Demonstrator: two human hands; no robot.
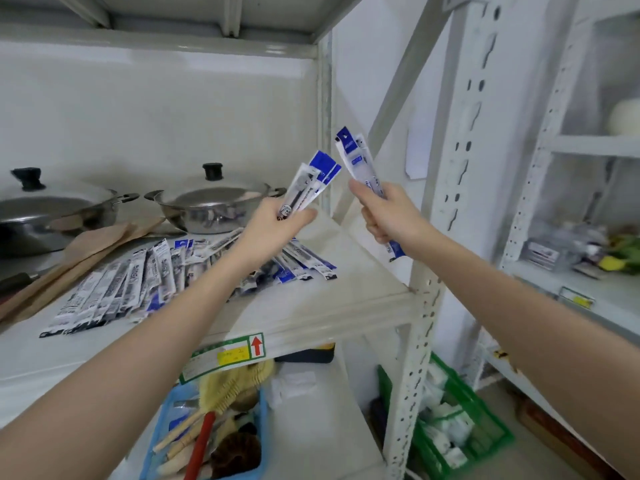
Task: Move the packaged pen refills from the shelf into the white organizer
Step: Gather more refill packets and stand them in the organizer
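Hands raised over a white metal shelf (346, 289), each holding packaged pen refills; the left hand (273, 223) has its grip clamped on a small bunch of refill packs (308, 183), fingers curled round their lower ends, the blue-topped ends fanning up and to the right; the right hand (388, 211) has its grip clamped on a second bunch (358, 161), which stands nearly upright, blue header on top, with the lower ends poking out below the fist; the two bunches are near each other but apart, both held above the shelf's right end, close to the perforated upright post (429, 237). More refills (138, 282) lie spread on the shelf in a loose overlapping row, running from the front left edge toward the left forearm, with a few more beyond the wrist at the right; behind them stand two steel pots (211, 206) with black-knobbed lids, and wooden spatulas (93, 244) lie at the left, just beside the spread packs; on the level below, a blue basket (156, 445) holds brushes, and a green crate (478, 427) sits on the floor beside the post; the white organizer cannot be made out in this view.
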